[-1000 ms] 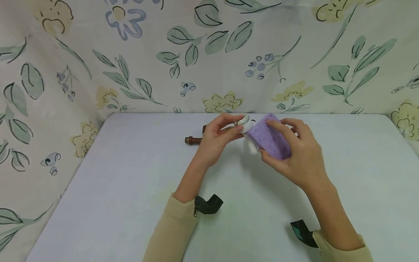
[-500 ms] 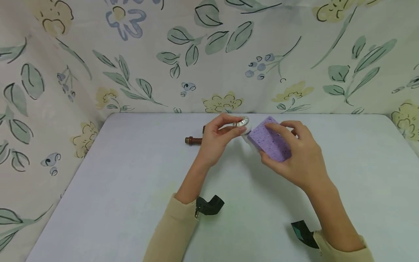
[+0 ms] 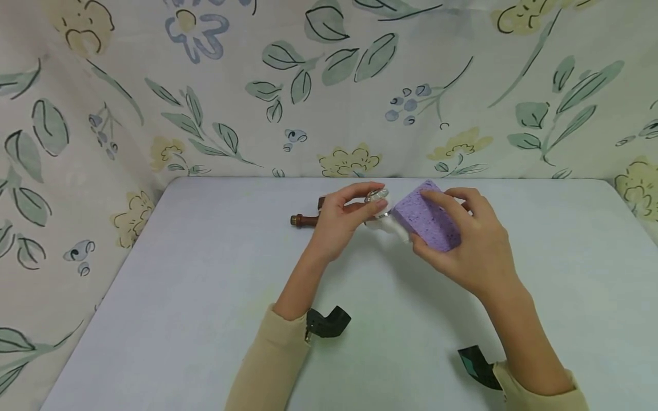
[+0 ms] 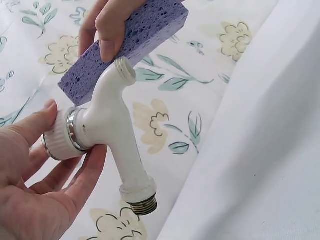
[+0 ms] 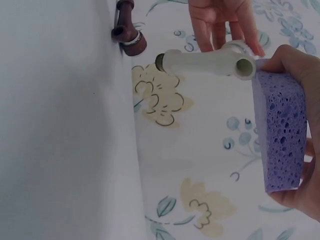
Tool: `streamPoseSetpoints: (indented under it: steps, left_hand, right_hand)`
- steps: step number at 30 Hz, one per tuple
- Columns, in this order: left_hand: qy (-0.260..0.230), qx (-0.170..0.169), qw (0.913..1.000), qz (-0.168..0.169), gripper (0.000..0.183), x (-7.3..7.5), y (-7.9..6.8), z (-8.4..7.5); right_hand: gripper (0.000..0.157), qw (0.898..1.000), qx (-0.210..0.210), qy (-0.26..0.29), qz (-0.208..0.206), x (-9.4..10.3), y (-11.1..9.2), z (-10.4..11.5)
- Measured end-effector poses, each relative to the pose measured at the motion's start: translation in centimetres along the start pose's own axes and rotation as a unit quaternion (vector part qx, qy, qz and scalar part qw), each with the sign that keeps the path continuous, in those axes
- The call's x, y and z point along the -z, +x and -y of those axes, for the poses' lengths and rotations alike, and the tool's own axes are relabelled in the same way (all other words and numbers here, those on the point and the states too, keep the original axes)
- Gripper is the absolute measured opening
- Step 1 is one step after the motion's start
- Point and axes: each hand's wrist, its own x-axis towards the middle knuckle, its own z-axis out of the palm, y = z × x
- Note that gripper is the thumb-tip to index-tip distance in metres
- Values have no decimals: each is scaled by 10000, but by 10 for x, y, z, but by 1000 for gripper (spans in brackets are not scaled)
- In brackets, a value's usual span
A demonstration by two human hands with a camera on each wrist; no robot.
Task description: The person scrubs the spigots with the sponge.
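Note:
My left hand [image 3: 336, 220] holds a white tap [image 4: 112, 122] by its ribbed round knob [image 4: 61, 134], thumb on one side and fingers on the other. The tap is off the table; its threaded inlet end [image 4: 143, 205] and open spout [image 4: 125, 71] both show in the left wrist view. My right hand [image 3: 470, 245] grips a purple sponge [image 3: 429, 220] between thumb and fingers. The sponge lies right against or just beside the tap; whether they touch I cannot tell. From the head, the left fingers partly cover the knob.
A brown tap [image 5: 131, 37] lies on the white table [image 3: 205, 285] near its back edge, partly hidden behind my left hand in the head view. A floral cloth [image 3: 329, 91] hangs behind the table and along its left side.
The white tap has turned in my left hand, so its spout and body now show more below the knob. The sponge has shifted only slightly, staying in my right hand.

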Motion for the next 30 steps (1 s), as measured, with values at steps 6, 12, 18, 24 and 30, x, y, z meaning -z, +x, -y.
streamPoseSetpoints:
  steps: [6, 12, 18, 24, 30]
  left_hand:
    - [-131, 84, 9981, -593, 30, -2, 2, 2]
    - [-572, 257, 9968, -493, 34, -2, 3, 4]
    - [-900, 515, 9944, -212, 39, -1, 3, 3]
    - [-1319, 549, 9884, -510, 36, -5, 3, 4]
    - [-1598, 605, 9832, -643, 33, -6, 3, 5]
  right_hand:
    - [63, 9998, -42, 180, 79, 1, 0, 2]
    - [65, 9968, -294, 732, -138, 1, 1, 4]
    - [69, 9920, -511, 1051, -486, -2, 2, 1]
    - [76, 9728, -1050, 2055, -214, -2, 3, 6]
    - [79, 9564, -1331, 2599, -103, -2, 4, 12]
